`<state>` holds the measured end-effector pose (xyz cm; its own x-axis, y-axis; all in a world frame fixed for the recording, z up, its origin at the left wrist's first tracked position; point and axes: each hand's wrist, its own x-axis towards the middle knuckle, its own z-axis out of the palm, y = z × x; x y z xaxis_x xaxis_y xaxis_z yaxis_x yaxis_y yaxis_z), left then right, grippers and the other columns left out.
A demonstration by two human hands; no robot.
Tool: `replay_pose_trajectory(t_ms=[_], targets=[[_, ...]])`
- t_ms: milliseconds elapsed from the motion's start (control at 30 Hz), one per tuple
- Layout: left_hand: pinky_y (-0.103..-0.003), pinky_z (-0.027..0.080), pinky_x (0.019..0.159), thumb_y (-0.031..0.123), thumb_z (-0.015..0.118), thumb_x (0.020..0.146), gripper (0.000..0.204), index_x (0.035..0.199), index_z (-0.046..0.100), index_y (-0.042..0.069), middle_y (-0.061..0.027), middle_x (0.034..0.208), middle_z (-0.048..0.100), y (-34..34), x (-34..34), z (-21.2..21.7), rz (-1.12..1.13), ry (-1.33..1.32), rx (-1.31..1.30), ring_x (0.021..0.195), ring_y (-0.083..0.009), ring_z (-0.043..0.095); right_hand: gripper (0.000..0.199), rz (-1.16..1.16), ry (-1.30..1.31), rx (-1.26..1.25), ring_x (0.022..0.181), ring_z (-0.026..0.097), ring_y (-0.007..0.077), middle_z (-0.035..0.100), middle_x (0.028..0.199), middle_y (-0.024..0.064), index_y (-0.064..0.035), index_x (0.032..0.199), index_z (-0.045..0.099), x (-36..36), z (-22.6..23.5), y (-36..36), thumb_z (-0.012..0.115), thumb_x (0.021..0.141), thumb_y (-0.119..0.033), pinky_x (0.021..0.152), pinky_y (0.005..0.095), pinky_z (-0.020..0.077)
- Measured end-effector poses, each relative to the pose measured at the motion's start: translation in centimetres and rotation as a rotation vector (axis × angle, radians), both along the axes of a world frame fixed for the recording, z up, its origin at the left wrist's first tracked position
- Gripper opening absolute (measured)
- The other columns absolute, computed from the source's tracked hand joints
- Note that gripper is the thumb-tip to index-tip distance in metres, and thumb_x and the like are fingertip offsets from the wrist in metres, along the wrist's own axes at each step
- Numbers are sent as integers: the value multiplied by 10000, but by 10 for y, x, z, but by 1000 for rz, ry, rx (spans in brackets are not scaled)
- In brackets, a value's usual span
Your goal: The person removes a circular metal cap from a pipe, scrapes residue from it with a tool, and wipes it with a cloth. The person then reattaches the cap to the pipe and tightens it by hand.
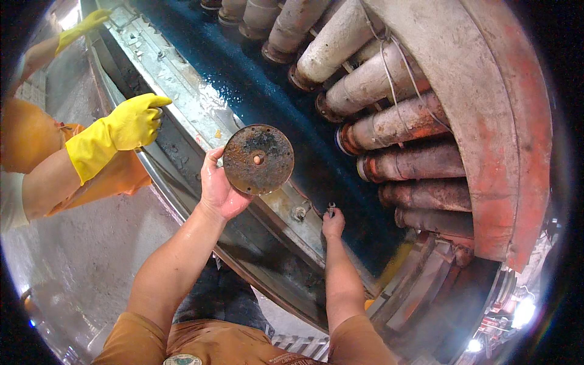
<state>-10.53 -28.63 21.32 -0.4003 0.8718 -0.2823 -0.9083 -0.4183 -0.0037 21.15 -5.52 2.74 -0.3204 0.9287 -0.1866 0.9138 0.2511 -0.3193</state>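
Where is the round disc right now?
In the head view, the disc is left of centre, in the left hand, right of the co-worker's nearer yellow glove.

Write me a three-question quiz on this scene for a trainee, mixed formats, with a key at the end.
1. Which of the person's hands holds the round dark disc?

2. True or false: the person's right hand is bare.

3. Where in the picture is the row of thick pipes?
A. Lower left
B. Upper right
C. Upper left

Key:
1. The left hand.
2. True; it wears no glove.
3. B.
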Motion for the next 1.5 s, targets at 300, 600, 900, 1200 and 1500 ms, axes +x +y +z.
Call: replay_pose_trajectory(t_ms=[300,600,900,1200,1500], targets=[[-504,386,1041,512,377,855,667,1335,486,62,-161,1354,511,4,3,1,-6,15,19,1224,-350,500,87,-893,1466,-760,674,553,142,573,781,47,-21,941,596,27,-12,30,621,857,-19,526,229,445],[-502,390,1038,506,385,865,646,1323,499,66,-154,1341,523,6,0,-1,-16,35,-44,1215,-343,507,196,-350,2222,-1514,761,531,161,544,981,103,-15,1050,601,-11,96,3,553,907,-140,600,253,491],[-501,396,1040,488,416,873,624,1331,497,73,-149,1345,523,4,-3,-1,-55,-9,-25,1209,-343,518,235,-393,1516,-1185,560,349,57,408,686,-53,-81,1116,571,-72,140,-36,583,953,-250,480,198,297],[-466,401,1033,462,439,905,573,1313,516,67,-137,1323,541,10,1,0,-109,-39,41,1194,-304,527,278,-325,1087,-758,483,308,24,350,611,-79,-48,1115,581,-156,208,-121,544,980,-288,420,197,249],[-396,342,1032,326,787,730,475,1018,573,13,-159,1291,387,-15,28,25,-85,1355,-536,1236,-290,400,525,-278,1113,-892,711,563,76,618,920,-4,-21,1213,547,-182,248,-161,462,981,-483,560,215,441]])
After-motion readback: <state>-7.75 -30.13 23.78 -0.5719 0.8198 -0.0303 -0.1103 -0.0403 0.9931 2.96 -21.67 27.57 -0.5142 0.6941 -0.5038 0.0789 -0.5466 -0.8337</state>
